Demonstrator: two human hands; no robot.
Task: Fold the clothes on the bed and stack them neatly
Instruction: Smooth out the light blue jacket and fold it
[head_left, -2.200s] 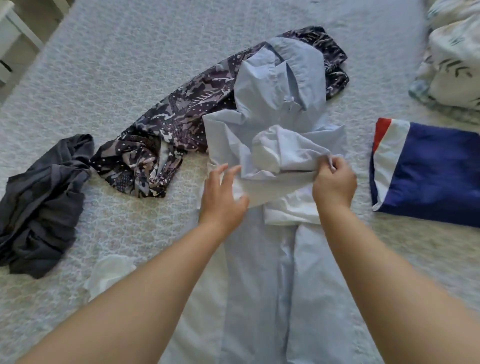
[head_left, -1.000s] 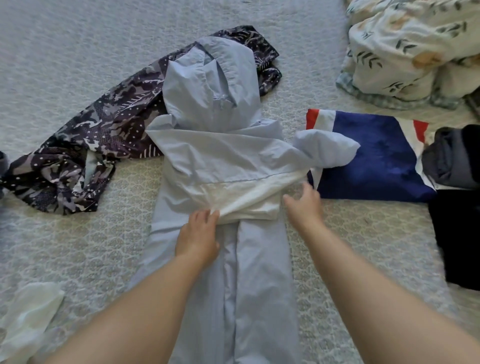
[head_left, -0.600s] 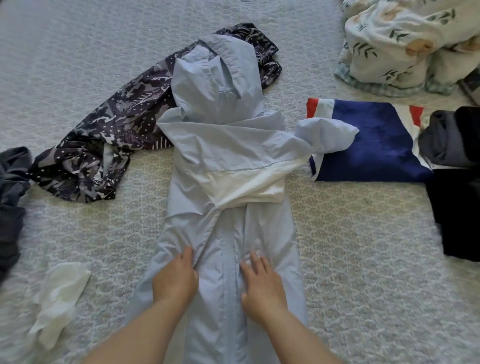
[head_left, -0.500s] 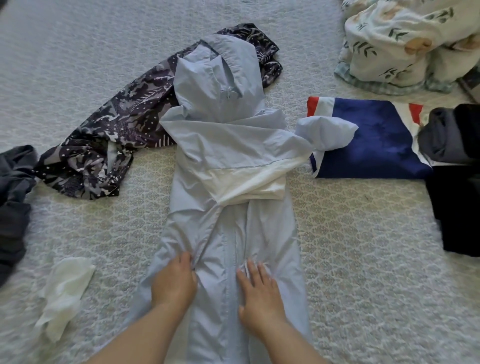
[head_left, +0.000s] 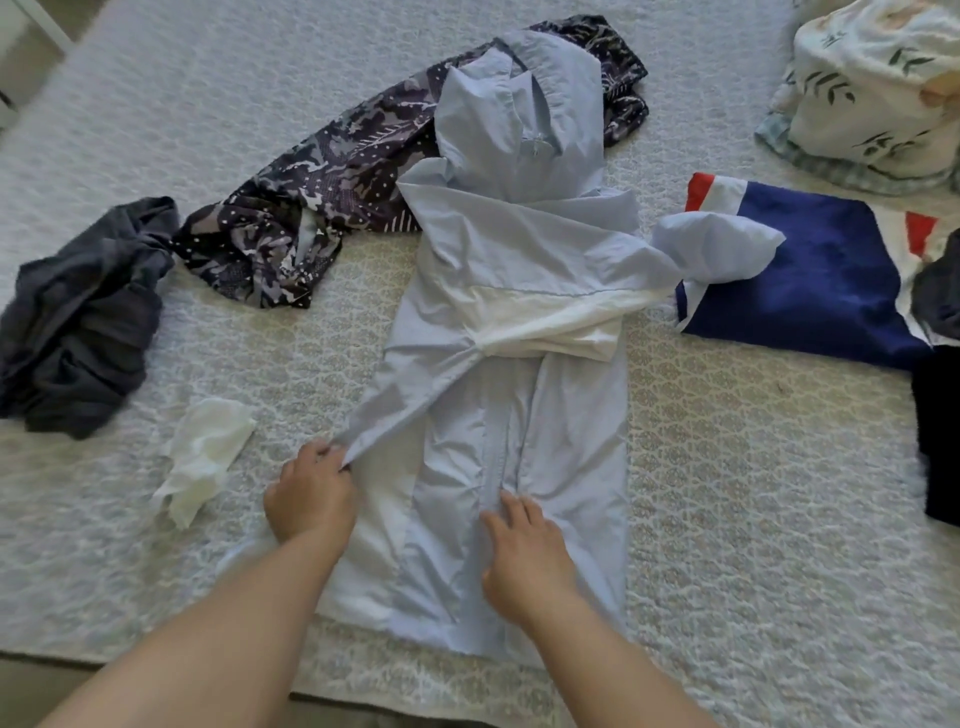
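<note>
- Pale-blue hooded jacket of thin crinkly fabric (head_left: 519, 322) lies flat down the middle of the grey-white patterned bedspread (head_left: 753, 493), hood away from me, hem at the near edge.
- My left hand (head_left: 310, 501) pinches the jacket's left front edge and holds it lifted out to the side, showing white lining beneath.
- My right hand (head_left: 524, 558) lies spread and flat on the jacket's centre zip line, pinning it.
- One sleeve is laid across the chest; its cuff spills onto the folded navy garment with red and white bands (head_left: 821, 291), right of the jacket.
- I judge the step to be squaring the body before folding; next I'd lay that edge inward, smooth it, then fold hem toward hood.
- Left of the jacket, unfolded: dark patterned garment (head_left: 311, 208), crumpled grey garment (head_left: 78, 317), small white cloth (head_left: 200, 457).
</note>
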